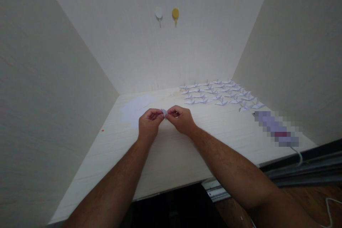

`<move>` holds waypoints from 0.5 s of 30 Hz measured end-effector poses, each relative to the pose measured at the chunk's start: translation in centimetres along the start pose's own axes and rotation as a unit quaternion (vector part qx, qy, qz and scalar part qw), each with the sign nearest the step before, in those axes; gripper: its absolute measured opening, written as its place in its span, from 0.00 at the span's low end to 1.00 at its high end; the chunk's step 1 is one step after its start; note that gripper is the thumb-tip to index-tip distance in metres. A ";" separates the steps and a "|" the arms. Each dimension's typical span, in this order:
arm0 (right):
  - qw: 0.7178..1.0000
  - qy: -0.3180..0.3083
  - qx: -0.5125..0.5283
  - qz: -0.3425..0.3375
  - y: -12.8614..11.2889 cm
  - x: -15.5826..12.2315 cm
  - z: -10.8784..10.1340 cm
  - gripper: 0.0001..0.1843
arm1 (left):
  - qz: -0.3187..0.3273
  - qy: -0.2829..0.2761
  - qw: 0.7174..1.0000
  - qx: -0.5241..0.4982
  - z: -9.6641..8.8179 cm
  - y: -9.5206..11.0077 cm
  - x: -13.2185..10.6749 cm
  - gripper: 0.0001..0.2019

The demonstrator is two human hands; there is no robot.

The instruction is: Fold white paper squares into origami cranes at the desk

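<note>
Both of my hands meet above the middle of a pale wooden table [171, 156]. My left hand [148, 123] and my right hand [182, 118] pinch a small pale lilac piece of folded paper [164, 112] between their fingertips. The fingers of both hands are curled closed round it. Most of the paper is hidden by my fingers.
Several folded lilac paper cranes [219, 94] lie in rows at the table's far right. A pale sheet of paper [135, 108] lies flat at the far left. A blurred-out object [278, 128] with a white cable [299, 156] sits near the right edge. Two round wall hooks [167, 14] hang ahead. Walls close in both sides.
</note>
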State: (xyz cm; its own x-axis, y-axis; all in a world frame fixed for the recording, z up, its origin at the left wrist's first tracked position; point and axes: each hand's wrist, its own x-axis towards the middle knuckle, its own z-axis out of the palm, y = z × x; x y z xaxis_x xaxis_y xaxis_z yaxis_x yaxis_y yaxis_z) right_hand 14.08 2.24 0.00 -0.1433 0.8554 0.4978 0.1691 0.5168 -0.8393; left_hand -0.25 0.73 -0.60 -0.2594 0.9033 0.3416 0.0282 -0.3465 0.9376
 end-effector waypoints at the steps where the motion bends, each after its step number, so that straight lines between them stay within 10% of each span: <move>1: 1.000 0.004 -0.007 -0.014 0.0 0.0 0.0 0.05 | 0.001 -0.002 1.000 -0.005 0.0 0.0 0.0 0.09; 15: 0.990 0.007 -0.018 -0.140 0.1 -0.1 0.1 0.03 | 0.009 -0.037 0.999 -0.036 -0.4 0.1 0.3 0.11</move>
State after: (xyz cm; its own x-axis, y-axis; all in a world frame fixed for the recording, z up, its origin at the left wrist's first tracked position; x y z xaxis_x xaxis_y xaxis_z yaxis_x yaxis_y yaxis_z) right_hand 13.98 2.23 -0.14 -0.1762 0.6788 0.7128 0.1589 0.7343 -0.6600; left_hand -0.76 0.88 -0.40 -0.1866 0.9124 0.3642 -0.0387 -0.3772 0.9253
